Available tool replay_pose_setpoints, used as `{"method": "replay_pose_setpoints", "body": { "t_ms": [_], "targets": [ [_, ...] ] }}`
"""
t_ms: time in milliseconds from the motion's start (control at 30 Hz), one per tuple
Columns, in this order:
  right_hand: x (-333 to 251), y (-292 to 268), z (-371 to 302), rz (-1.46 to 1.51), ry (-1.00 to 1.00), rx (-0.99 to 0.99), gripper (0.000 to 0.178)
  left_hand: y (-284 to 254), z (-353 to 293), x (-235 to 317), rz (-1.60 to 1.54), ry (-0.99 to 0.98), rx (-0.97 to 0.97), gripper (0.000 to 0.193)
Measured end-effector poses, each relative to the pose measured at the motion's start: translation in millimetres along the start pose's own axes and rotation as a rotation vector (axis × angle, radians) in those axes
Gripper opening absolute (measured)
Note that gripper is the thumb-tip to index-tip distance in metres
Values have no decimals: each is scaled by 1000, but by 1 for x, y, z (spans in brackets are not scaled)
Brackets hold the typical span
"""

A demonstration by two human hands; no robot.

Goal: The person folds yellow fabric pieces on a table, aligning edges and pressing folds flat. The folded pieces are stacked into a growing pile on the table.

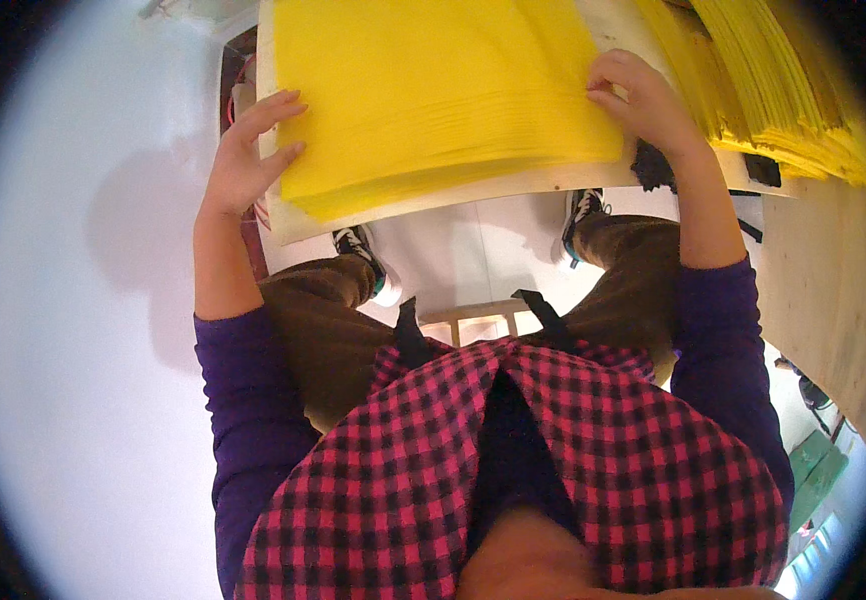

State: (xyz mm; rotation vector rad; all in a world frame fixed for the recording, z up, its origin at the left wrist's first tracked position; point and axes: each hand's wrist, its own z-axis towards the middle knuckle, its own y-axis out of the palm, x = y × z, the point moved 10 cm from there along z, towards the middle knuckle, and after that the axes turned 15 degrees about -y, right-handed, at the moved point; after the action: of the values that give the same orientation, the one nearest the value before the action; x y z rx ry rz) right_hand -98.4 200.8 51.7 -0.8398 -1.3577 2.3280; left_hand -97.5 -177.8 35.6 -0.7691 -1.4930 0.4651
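Note:
A stack of thin yellow sheets lies on a pale wooden board in front of me, its near edges slightly fanned into layers. At the stack's left edge is my left hand, thumb and fingers spread apart, fingertips over the yellow border. My right hand is at the right edge with fingers curled and the thumb drawn close to the index finger in a pinch. Whether a sheet's edge is between those fingertips I cannot make out.
More yellow sheets are piled at the far right, with ragged near edges. Black crumpled material sits by the board's right corner. A wooden surface runs along the right. Below are my shoes and a wooden slatted piece.

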Motion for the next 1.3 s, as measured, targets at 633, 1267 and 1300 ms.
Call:
{"method": "replay_pose_setpoints", "body": {
  "t_ms": [633, 1267, 1300],
  "targets": [
    [-5, 0, 2, -58, -44, -24, 13, 0, -1, -5, -27, 4, -28, 34],
    [-11, -2, 0, -73, -117, -53, 11, 2, -1, -7, 39, 10, -20, 23],
    [-13, -3, 0, -88, -132, -61, 10, 3, -1, -6, 25, 14, -32, 23]
  ]
}}
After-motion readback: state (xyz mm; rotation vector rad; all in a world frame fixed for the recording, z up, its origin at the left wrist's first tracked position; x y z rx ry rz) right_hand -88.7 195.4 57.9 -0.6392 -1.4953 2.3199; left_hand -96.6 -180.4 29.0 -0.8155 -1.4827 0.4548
